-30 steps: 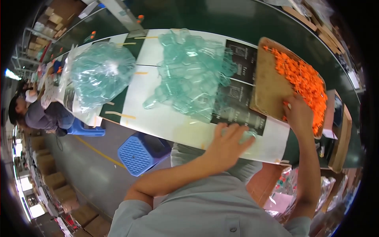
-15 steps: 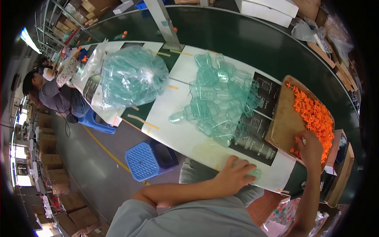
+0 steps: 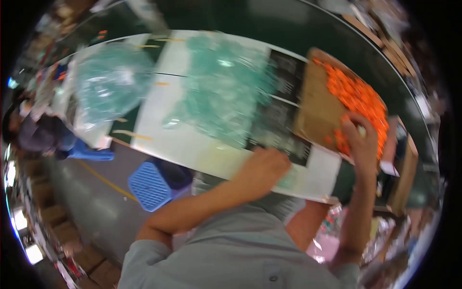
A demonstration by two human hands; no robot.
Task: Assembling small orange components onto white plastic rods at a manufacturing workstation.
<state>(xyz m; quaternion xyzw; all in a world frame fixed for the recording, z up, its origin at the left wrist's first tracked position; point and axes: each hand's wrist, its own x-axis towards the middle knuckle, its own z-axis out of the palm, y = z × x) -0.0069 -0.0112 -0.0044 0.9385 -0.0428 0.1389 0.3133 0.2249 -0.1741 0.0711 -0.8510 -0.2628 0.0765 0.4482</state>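
Observation:
My left hand (image 3: 266, 169) is curled at the near edge of the table, its fingers over a clear green plastic bottle (image 3: 287, 181), which they partly hide. My right hand (image 3: 362, 139) reaches into the shallow brown tray (image 3: 313, 103) on the right. Its thumb and index finger are bent together around a small orange plastic piece (image 3: 345, 118), blurred by motion. Many more such orange pieces (image 3: 358, 96) are heaped along the tray's right side. A loose pile of clear green bottles (image 3: 221, 86) covers the middle of the table.
A large clear bag (image 3: 113, 79) of green bottles stands at the left. A blue plastic stool (image 3: 151, 185) is on the floor near the table. Another person (image 3: 45, 132) sits at the far left. Cardboard boxes (image 3: 403, 178) stand right of the tray.
The whole view has shifted and blurred. My left hand has gone from spread fingers on the bottle to a more curled shape. My right hand has raised its fingers among the orange pieces.

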